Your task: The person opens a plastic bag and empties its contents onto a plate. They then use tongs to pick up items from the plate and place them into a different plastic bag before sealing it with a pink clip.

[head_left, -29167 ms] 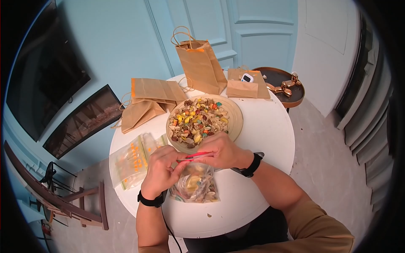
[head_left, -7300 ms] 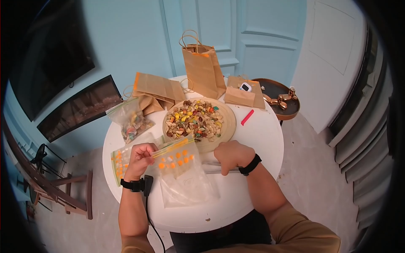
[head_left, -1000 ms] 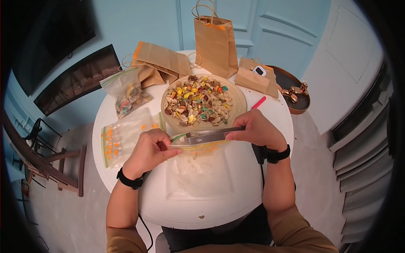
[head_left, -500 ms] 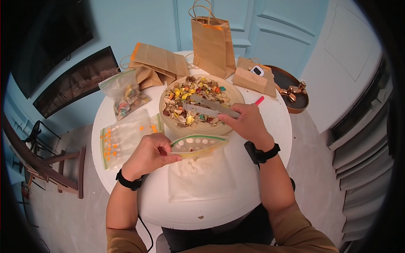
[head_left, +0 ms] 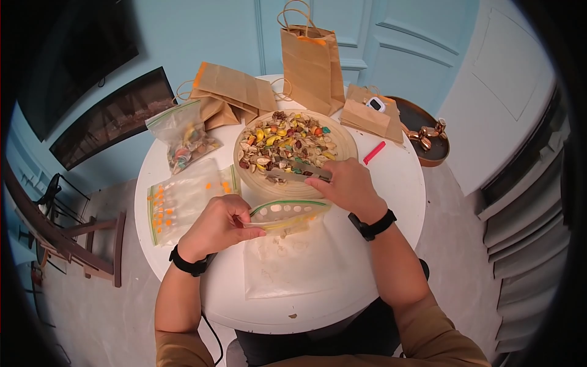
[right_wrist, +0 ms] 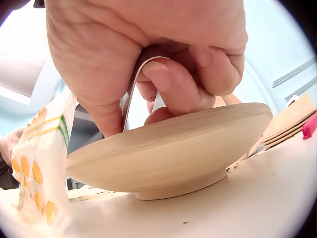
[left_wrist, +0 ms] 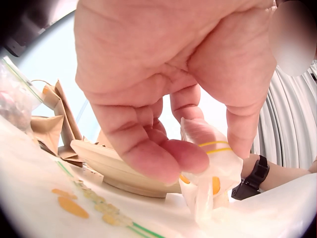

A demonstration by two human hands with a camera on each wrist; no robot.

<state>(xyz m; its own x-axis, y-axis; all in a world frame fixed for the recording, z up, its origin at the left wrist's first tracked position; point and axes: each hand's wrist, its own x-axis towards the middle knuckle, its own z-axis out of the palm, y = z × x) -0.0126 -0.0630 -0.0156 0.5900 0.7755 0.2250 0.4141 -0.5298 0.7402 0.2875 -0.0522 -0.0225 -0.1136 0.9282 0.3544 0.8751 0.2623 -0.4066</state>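
My left hand point(head_left: 217, 229) pinches the rim of a clear zip bag point(head_left: 293, 263) with orange dots, its mouth gaping toward the bowl. In the left wrist view, thumb and fingers hold the bag's yellow-striped edge point(left_wrist: 218, 148). My right hand point(head_left: 351, 191) grips flat metal tongs point(head_left: 287, 176), their tips down among the potpourri point(head_left: 275, 137). That mix of dried petals and coloured pieces fills a shallow wooden bowl point(head_left: 350, 144). The right wrist view shows the bent end of the tongs point(right_wrist: 131, 94) inside my curled fingers, just above the bowl's rim point(right_wrist: 237, 111).
A filled zip bag point(head_left: 189, 147) stands left of the bowl, with flat zip bags point(head_left: 183, 199) in front of it. Paper bags point(head_left: 312, 73) line the table's back edge. A pink clip point(head_left: 374, 153) lies at right. A white timer point(head_left: 375, 104) rests on flat paper bags.
Over the last second the tongs went from the zip bag's mouth back into the potpourri. Earlier, a pink clip was handled over a filled bag; that bag now stands at left, the clip at right.
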